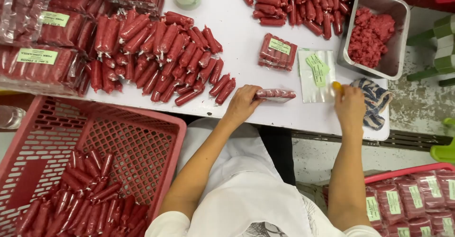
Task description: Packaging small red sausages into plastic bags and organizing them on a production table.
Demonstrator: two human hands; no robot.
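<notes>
Left hand (242, 103) clamps fingers on a filled sausage bag (275, 94); right hand (350, 105), beyond the empty bag (316, 76), pinches something yellow. Keeping the filled bag flat on the counter (246, 33) seems wise.

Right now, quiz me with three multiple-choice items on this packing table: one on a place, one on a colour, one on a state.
1. Where does the metal tray of minced meat stand?
A. far right corner of the table
B. inside the crate
C. on the floor

2. What colour is the plastic crate at the left?
A. blue
B. pinkish red
C. white

3. What is the left hand doing?
A. hanging free
B. pressing on a filled sausage bag
C. lifting the tray

Key: 1 A, the tray sits at the table's right end; 2 B, its lattice walls are pinkish red; 3 B, the fingers rest on the bag.
</notes>
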